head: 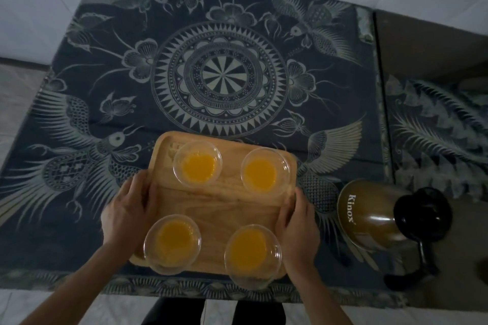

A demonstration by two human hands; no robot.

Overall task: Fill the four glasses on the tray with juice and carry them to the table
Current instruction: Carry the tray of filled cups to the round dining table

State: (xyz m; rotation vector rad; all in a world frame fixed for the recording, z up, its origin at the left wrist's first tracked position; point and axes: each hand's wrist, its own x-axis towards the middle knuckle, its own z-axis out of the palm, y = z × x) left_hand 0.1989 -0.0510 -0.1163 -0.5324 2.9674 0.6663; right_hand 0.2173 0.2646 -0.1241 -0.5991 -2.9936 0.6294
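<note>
Both hands, left [126, 208] and right [298, 221], clasp the tray [232, 216] edges, fingers curled, forearms angled inward.

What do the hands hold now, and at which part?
The wooden tray: left hand on its left edge, right hand on its right edge.

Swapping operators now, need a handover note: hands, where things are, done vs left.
Left hand grips the wooden tray's left edge; right hand grips its right edge.
Four glasses stand on the tray, all holding orange juice.
The Kinox jug stands right of the tray on the patterned cloth.
Done: filling.
Left: cannot tell whether the tray is being lifted or set down; check before moving.
</note>
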